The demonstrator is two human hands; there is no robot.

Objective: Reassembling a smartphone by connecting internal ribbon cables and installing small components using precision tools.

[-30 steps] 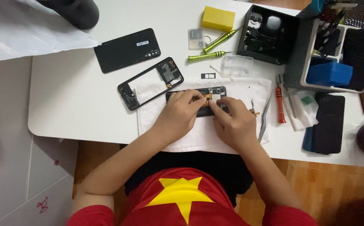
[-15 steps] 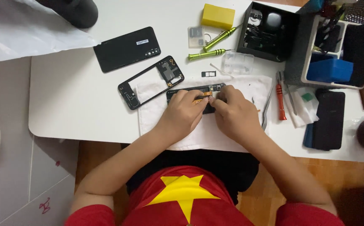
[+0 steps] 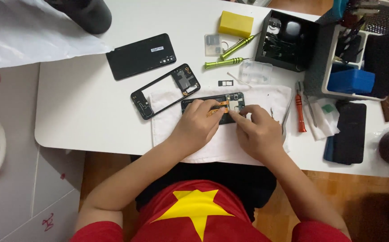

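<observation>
Opened phone (image 3: 230, 104) lay on the white cloth (image 3: 266, 96), beside the detached frame (image 3: 165, 89). Left hand (image 3: 196, 123) pressed it flat; right hand (image 3: 257, 132) fingertips pinched together over the board (orange ribbon adjacent). Gentle, steady pressure seemed advisable.

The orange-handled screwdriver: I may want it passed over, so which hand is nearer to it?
Right. The right hand rests on the opened phone just beside the orange-handled screwdriver; the left hand sits farther away, on the phone's other side.
</observation>
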